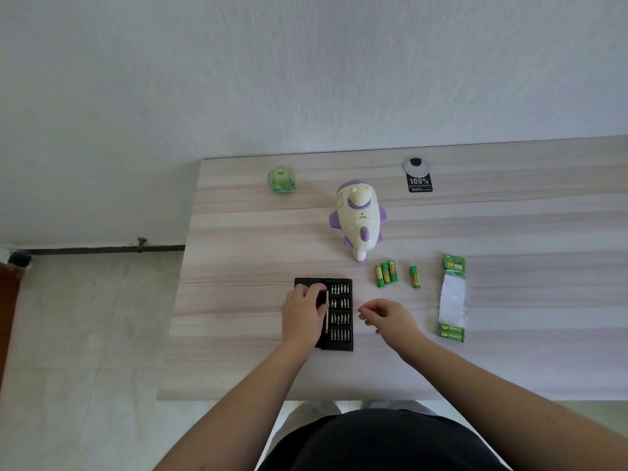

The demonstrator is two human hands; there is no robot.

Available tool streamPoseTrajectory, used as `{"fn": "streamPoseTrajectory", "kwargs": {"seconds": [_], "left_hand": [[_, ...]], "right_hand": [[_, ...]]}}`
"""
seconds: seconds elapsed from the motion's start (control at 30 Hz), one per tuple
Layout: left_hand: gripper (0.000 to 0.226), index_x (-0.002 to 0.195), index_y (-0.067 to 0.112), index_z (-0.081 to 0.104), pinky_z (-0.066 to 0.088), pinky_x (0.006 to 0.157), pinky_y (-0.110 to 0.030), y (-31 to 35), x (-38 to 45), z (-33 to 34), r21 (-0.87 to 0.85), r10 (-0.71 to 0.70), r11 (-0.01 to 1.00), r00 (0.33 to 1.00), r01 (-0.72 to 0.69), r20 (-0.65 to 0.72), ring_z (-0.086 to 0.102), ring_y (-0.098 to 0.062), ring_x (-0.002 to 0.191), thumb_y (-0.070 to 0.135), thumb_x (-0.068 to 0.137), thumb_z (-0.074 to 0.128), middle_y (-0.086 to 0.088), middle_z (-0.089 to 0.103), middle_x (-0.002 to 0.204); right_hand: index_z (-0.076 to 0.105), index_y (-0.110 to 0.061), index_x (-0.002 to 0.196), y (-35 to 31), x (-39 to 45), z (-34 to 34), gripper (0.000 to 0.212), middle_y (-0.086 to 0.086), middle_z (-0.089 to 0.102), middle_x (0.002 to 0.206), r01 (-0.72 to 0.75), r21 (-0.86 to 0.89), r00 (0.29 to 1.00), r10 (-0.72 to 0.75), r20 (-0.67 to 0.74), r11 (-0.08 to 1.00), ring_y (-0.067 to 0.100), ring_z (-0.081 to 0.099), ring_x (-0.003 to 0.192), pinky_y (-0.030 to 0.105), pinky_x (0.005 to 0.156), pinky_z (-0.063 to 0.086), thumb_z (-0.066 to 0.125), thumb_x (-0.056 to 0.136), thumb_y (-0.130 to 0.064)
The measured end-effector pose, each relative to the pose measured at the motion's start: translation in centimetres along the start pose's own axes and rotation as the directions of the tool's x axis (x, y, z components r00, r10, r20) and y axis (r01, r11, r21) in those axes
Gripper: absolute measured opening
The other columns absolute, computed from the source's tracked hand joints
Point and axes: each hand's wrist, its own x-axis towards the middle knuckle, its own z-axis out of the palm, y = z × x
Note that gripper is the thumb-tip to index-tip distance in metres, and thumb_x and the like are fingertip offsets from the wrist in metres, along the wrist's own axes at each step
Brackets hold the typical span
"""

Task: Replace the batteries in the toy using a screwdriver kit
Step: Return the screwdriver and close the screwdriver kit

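Light wood-grain table (238, 351), pale streaky laminate, back edge against a white textured wall (238, 62). Left of the table, pale grey floor (85, 334) with a dark strip along the wall base.

Left hand (304, 312) lies on the left part of the open black screwdriver kit (339, 314), fingers curled down at the slim silver driver handle (327, 311) in the kit; cannot tell if it actually grips it. Rows of bits fill the kit to the right of that hand.

Right hand (387, 316) sits just right of the kit, over bare table, fingers loosely curled with thumb and fingertips close together; cannot tell whether anything is pinched.

Toy (356, 219), cream and purple, sits beyond both hands, further back on the table. Three green-yellow batteries (385, 273) lie clustered just beyond the right hand, a fourth single battery (414, 277) a bit further right. Battery pack (453, 300), opened, two cells showing at its near end, lies well right of the right hand.

Far beyond the left hand: green tissue pack (281, 179). Far back beyond the right hand: round cable grommet (415, 164) with a black label (420, 183) touching it.
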Motion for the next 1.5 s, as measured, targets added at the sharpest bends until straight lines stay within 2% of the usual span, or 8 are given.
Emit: {"fn": "streamPoseTrajectory", "kwargs": {"seconds": [0.2,0.57,0.7,0.87,1.0,1.13,1.33,1.5], "left_hand": [[0.042,0.119,0.024,0.065,0.044,0.077,-0.034,-1.5,0.0,0.2,0.069,0.136,0.988,0.99,-0.137,0.017,0.052,-0.023,0.089,0.026,0.078,0.077,-0.003,0.054,0.099],[0.043,0.12,0.023,0.066,0.046,0.074,-0.033,-2.5,-0.4,0.7,0.025,0.166,0.986,0.986,-0.166,-0.012,0.054,-0.023,0.088,0.027,0.079,0.076,-0.003,0.056,0.099],[0.041,0.122,0.025,0.065,0.05,0.066,-0.034,-3.1,-0.7,1.3,0.101,0.267,0.96,0.962,-0.261,-0.051,0.056,-0.022,0.081,0.027,0.081,0.073,-0.003,0.057,0.098],[0.037,0.117,0.027,0.069,0.048,0.058,-0.032,-3.1,-1.0,1.7,0.214,0.357,0.918,0.931,-0.334,-0.08,0.056,-0.023,0.074,0.035,0.091,0.045,-0.004,0.06,0.093],[0.032,0.117,0.028,0.069,0.047,0.057,-0.033,-3.0,-1.0,1.8,0.317,0.383,0.884,0.921,-0.344,-0.068,0.058,-0.023,0.075,0.032,0.088,0.057,-0.004,0.061,0.094],[0.043,0.12,0.029,0.067,0.047,0.059,-0.033,-3.0,-1.3,1.5,0.342,0.378,0.875,0.925,-0.342,-0.043,0.059,-0.023,0.078,0.03,0.079,0.076,-0.005,0.061,0.097],[0.047,0.126,0.026,0.062,0.049,0.063,-0.034,-3.1,-1.6,1.4,0.385,0.371,0.857,0.929,-0.343,0.003,0.059,-0.024,0.085,0.043,0.09,0.039,-0.006,0.058,0.106],[0.065,0.134,0.013,0.056,0.051,0.086,-0.039,-2.6,-2.1,1.6,0.394,0.366,0.833,0.921,-0.388,0.133,0.046,-0.025,0.126,0.053,0.083,0.054,-0.007,0.05,0.14]], "right_hand": [[0.067,-0.02,0.087,-0.7,0.5,0.2,0.009,-0.003,0.072,0.085,-0.011,0.028,1.0,0.01,0.021,1.0,0.009,0.069,0.078,0.028,0.072,0.05,0.06,0.093,-0.022],[0.066,-0.023,0.086,-1.9,1.3,0.7,0.008,-0.002,0.073,0.085,0.022,-0.034,0.999,-0.021,0.042,0.999,0.007,0.069,0.075,0.027,0.074,0.052,0.062,0.092,-0.019],[0.066,-0.023,0.089,-2.3,1.7,1.2,0.005,-0.005,0.072,0.083,0.026,-0.061,0.999,-0.023,0.041,0.998,0.007,0.07,0.078,0.028,0.076,0.054,0.063,0.091,-0.02],[0.066,-0.026,0.092,-2.4,2.2,1.7,0.005,-0.005,0.073,0.082,0.032,-0.101,0.999,-0.03,0.024,0.994,0.007,0.07,0.08,0.031,0.079,0.055,0.063,0.09,-0.022],[0.066,-0.026,0.093,-2.3,2.4,1.7,0.004,-0.005,0.073,0.082,0.025,-0.118,1.0,-0.026,-0.009,0.993,0.008,0.069,0.082,0.031,0.08,0.056,0.063,0.09,-0.022],[0.065,-0.025,0.093,-2.3,2.5,1.6,0.004,-0.005,0.072,0.083,0.01,-0.115,0.999,-0.014,-0.029,0.993,0.01,0.069,0.082,0.032,0.08,0.056,0.063,0.091,-0.022],[0.066,-0.02,0.092,-1.9,2.4,1.9,0.014,-0.003,0.071,0.083,-0.028,-0.039,0.998,0.026,-0.055,0.999,0.016,0.072,0.079,0.036,0.084,0.057,0.056,0.091,-0.01],[0.07,-0.023,0.105,-1.7,2.0,1.9,0.021,-0.004,0.07,0.096,0.01,-0.146,0.999,-0.017,-0.05,0.989,0.013,0.064,0.091,0.027,0.085,0.051,0.061,0.089,-0.014]]}}
